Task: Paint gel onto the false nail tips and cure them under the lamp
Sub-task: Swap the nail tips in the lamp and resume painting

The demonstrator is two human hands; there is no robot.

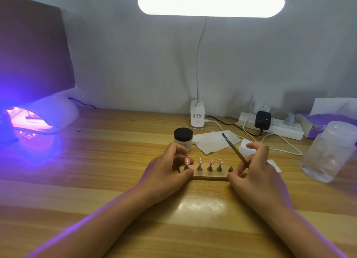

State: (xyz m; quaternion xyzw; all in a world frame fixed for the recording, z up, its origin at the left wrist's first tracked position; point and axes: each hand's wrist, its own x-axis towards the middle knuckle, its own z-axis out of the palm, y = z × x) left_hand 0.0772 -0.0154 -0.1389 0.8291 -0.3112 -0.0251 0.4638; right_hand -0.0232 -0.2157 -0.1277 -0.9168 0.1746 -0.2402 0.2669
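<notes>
Head view: L hand [166,172] pinching left end of wooden strip [210,175], thumb in front, fingers behind. R hand [255,170] curled at right end w/ brush [234,150] gripped, pointing up-left. Pink nail tips [211,161] upright on pegs along strip, mid table [116,161]. Curing lamp [48,114] glowing purple at far-left edge.

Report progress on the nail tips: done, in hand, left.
Done: four tips shine pink with gel on the wooden holder. In hand: the left hand grips the holder's left end; the right hand holds the brush at the other end. Left: curing this row under the violet-lit curing lamp; the fifth stand by the right hand shows no tip.
</notes>
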